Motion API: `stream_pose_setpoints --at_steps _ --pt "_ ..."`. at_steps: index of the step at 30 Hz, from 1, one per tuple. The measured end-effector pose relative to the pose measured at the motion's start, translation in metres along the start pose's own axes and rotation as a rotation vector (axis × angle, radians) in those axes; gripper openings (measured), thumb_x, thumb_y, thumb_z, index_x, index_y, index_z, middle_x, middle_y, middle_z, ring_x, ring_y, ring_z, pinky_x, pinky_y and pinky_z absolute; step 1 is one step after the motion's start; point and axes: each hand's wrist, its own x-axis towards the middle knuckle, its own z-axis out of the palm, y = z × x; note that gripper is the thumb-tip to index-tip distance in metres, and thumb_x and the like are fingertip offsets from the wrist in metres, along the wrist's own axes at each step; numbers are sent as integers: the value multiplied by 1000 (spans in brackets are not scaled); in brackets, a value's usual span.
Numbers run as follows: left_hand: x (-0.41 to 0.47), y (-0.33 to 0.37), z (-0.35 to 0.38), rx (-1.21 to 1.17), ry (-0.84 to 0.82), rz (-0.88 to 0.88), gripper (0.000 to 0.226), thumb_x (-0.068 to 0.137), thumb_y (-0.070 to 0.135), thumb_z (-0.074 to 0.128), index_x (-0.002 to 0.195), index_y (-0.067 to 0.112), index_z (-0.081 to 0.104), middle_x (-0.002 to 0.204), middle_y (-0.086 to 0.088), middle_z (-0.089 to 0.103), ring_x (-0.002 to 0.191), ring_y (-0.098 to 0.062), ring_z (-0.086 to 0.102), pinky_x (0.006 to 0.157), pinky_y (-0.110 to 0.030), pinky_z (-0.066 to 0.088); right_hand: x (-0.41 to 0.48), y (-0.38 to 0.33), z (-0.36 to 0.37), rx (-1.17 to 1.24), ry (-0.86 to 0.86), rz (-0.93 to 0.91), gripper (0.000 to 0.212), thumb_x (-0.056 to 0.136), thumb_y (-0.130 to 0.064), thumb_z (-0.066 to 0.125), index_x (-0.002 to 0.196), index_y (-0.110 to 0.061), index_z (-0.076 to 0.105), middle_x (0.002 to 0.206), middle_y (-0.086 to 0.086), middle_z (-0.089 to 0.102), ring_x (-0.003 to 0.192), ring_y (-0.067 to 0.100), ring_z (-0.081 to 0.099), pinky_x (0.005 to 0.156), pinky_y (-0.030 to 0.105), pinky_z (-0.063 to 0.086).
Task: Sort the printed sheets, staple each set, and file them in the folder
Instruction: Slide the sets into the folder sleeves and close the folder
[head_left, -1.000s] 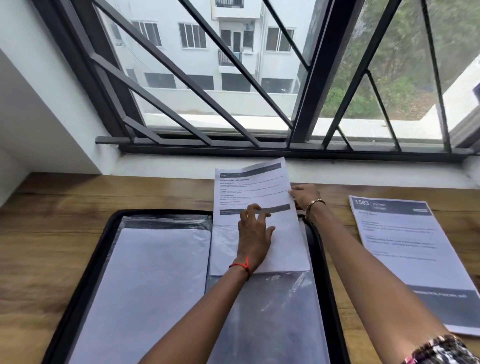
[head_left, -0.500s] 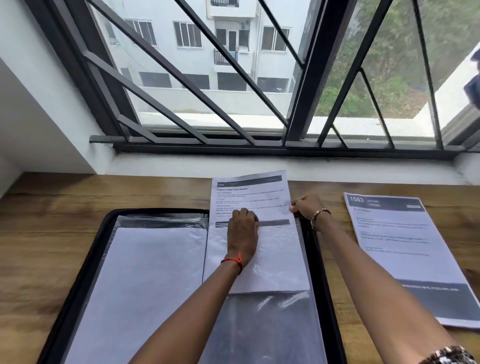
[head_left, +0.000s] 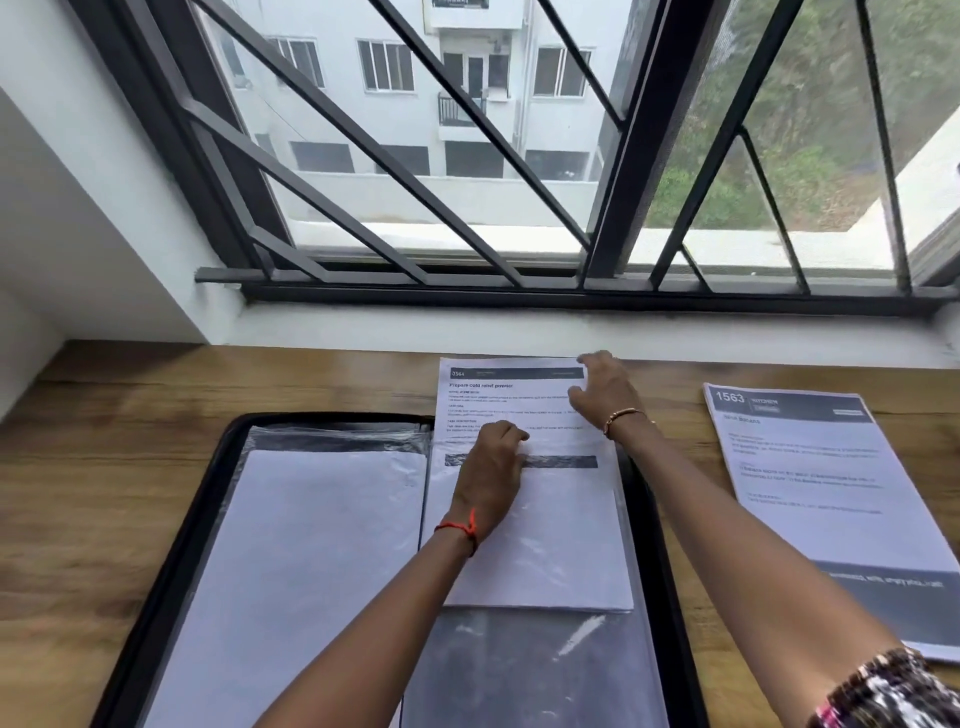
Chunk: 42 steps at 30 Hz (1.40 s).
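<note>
Sheets (head_left: 540, 519) headed 1564 sit under the left hand (head_left: 488, 470), its fingers curled and its grip unclear. The right hand (head_left: 597, 389) pinches their top right corner. They lie half inside the right sleeve (head_left: 519, 670) of the folder (head_left: 179, 545). Another set (head_left: 810, 493) lies beside it on the desk (head_left: 104, 467).

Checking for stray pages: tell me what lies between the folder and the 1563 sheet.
Only bare wooden table, crossed by the right forearm; the head view shows no page between folder and 1563 sheet.
</note>
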Motion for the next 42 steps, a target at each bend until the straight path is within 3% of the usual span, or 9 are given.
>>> stream_pose_setpoints --at_steps 4,7,10,14,18,25,35,39,42 --pt "-6 -13 -1 37 -30 96 19 88 3 52 105 1 61 125 -14 56 128 -28 44 103 -37 41 20 -31 9 -233 -119 -268 55 88 -17 51 141 -7 35 152 10 24 142 23 20 115 34 21" --pt "-11 -19 1 226 -186 137 44 96 20 39 137 6 40 151 -7 30 143 -23 18 116 -41 16 33 -54 17 -330 -218 -308 57 93 -23 48 144 -10 28 155 8 19 143 22 16 117 39 15" --pt "-14 -24 -3 394 -287 223 70 86 46 6 146 15 25 157 3 11 144 -18 -4 113 -49 -6 38 -70 22 -330 -302 -252 46 96 -24 43 139 -9 35 144 12 38 135 25 34 114 44 15" --pt "-17 -30 -6 484 -396 211 82 76 58 -9 149 25 6 155 11 -13 133 -15 -30 103 -49 -24 32 -80 22 -390 -258 -264 27 94 -14 39 112 -7 58 120 14 57 115 29 51 105 46 27" --pt "-21 -30 -8 486 -423 175 84 74 66 -12 149 30 1 147 13 -26 129 -19 -38 100 -49 -28 20 -79 23 -334 -252 -273 18 87 -5 44 85 -9 62 91 14 59 90 29 54 81 31 40" --pt "-41 -21 -16 486 -427 167 80 74 65 -8 147 32 -7 145 12 -32 131 -13 -36 103 -51 -23 -11 -78 17 -345 -270 -271 23 86 -7 48 91 -6 70 98 15 66 97 33 56 88 36 42" --pt "-103 -24 -32 494 -425 104 65 95 53 26 147 32 -6 153 8 -24 136 -15 -32 106 -58 -18 -58 -81 20 -374 -255 -268 22 87 3 43 91 -6 63 106 18 60 112 32 51 106 50 28" --pt "-126 -23 -31 480 -433 74 70 91 61 26 147 34 -6 153 7 -26 137 -16 -31 108 -59 -17 -72 -83 20 -430 -289 -270 22 88 -6 48 102 -8 65 110 11 63 108 29 56 86 36 33" --pt "-139 -21 -27 471 -446 71 77 85 71 25 146 35 -7 152 4 -28 137 -17 -32 107 -58 -21 -80 -85 18 -469 -305 -270 18 88 -5 47 91 -9 65 88 8 58 94 28 54 82 34 33"
